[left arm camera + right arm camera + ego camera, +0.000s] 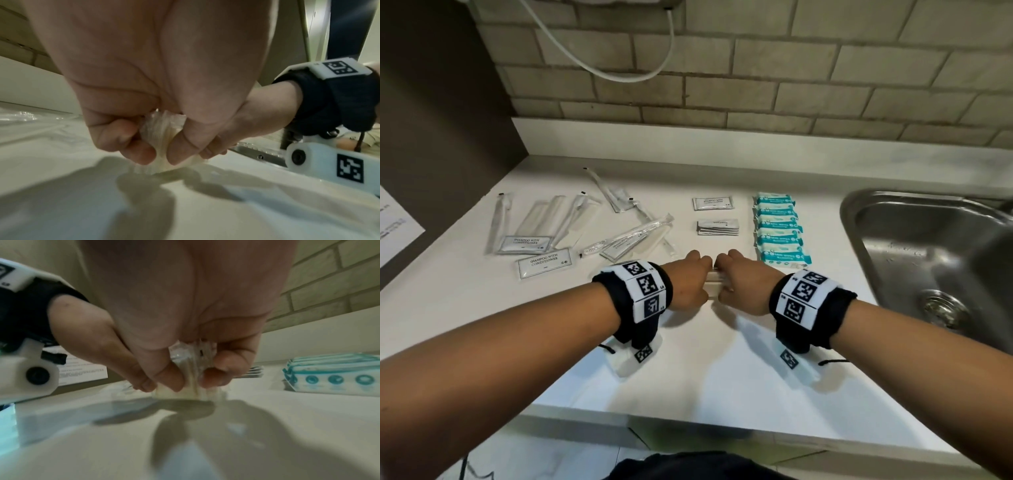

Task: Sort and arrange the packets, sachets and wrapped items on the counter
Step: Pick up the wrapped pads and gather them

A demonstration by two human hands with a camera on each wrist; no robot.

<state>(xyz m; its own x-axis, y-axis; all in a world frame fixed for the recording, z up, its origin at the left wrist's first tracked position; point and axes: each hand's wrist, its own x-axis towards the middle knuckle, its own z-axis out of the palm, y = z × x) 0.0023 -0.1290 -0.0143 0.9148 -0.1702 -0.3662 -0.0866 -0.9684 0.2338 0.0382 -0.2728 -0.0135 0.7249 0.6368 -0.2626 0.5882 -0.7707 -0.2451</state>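
A small bundle of clear-wrapped cream items (713, 286) stands on edge at the middle of the white counter (722, 377). My left hand (690, 281) and right hand (743, 284) grip it from either side. In the left wrist view the fingers and thumb of the left hand (158, 154) pinch the crinkled wrapped bundle (162, 142). In the right wrist view the right hand (191, 381) pinches the same bundle (185, 394), which touches the counter. Loose shampoo sachets (544, 262) and wrapped toothbrushes (571, 219) lie scattered at the left.
Behind my hands lie one shampoo sachet (712, 203), a stack of toothpaste sachets (718, 227) and a row of teal wet-wipe packs (780, 233). A steel sink (928, 246) is at the right. A dark side wall carries a paper sheet (397, 229) on the left. A brick wall stands behind.
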